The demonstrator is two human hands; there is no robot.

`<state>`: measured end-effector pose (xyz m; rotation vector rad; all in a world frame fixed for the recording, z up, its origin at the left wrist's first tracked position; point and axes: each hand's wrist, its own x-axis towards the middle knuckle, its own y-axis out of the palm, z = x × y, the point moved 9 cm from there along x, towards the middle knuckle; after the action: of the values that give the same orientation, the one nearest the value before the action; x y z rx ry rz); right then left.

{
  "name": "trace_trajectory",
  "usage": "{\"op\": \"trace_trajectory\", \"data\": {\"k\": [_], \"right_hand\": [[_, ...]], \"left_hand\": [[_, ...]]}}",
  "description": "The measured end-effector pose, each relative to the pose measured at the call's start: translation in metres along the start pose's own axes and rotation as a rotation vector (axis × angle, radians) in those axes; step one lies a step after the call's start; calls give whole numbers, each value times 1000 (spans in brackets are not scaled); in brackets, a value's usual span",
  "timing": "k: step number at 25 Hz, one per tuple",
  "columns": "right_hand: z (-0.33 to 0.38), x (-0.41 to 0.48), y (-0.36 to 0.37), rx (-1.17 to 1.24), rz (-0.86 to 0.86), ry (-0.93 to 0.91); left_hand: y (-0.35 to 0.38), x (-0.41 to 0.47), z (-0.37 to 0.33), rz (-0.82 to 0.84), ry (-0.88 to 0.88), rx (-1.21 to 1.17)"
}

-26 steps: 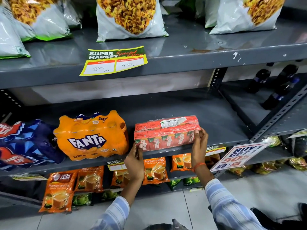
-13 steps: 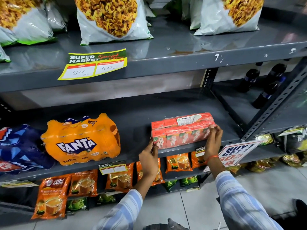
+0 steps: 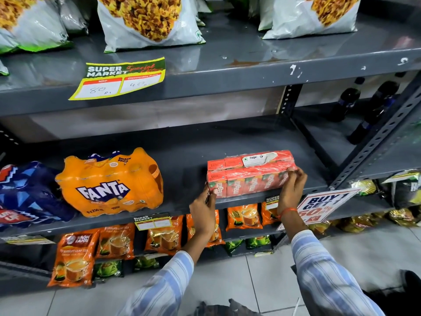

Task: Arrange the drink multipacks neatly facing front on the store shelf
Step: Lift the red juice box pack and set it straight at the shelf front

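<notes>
Head view looks down onto a grey metal store shelf [image 3: 186, 156] with slotted uprights, set over a pale tiled floor [image 3: 250, 277]. The middle shelf carries three drink multipacks: a dark blue pack [image 3: 27, 195] at the far left, an orange Fanta pack [image 3: 111, 183] touching its right side with the logo facing front, and — well apart to the right — a red Maaza carton pack [image 3: 248, 176] standing at the shelf's front edge, its printed face toward the aisle, slightly angled.

On the shelf above, white snack bags [image 3: 150, 21] stand in a row, and a yellow and green price tag [image 3: 118, 78] hangs from that shelf's lip. Dark bottles [image 3: 373, 106] sit in the next bay to the right. Below, orange tea pouches [image 3: 75, 258] and green packets fill the lower shelf, and a white offer sign [image 3: 323, 206] sticks out near the right upright.

The left hand [image 3: 204, 209] presses against the lower left corner of the Maaza carton pack, fingers [image 3: 210, 195] curled narrowly against its end. The right hand [image 3: 291, 190] clasps the pack's right end — fingers spread over the front upper corner, a thin orange thread [image 3: 288, 212] round the wrist. Both hands hold the pack between them while it rests on the shelf. Striped blue and white sleeves [image 3: 328, 274] cover both forearms.
</notes>
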<state>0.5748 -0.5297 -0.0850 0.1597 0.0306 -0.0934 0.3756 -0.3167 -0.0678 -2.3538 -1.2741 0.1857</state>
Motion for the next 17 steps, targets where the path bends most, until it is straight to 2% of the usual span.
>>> {"op": "trace_trajectory", "data": {"k": [10, 13, 15, 17], "right_hand": [[5, 1, -5, -67, 7, 41], [12, -12, -6, -325, -60, 47], [4, -37, 7, -427, 28, 159], [-7, -68, 24, -247, 52, 285]], "left_hand": [[8, -3, 0, 13, 27, -18], [6, -5, -7, 54, 65, -10], [-6, -9, -15, 20, 132, 8], [-26, -12, -27, -37, 229, 17]]}}
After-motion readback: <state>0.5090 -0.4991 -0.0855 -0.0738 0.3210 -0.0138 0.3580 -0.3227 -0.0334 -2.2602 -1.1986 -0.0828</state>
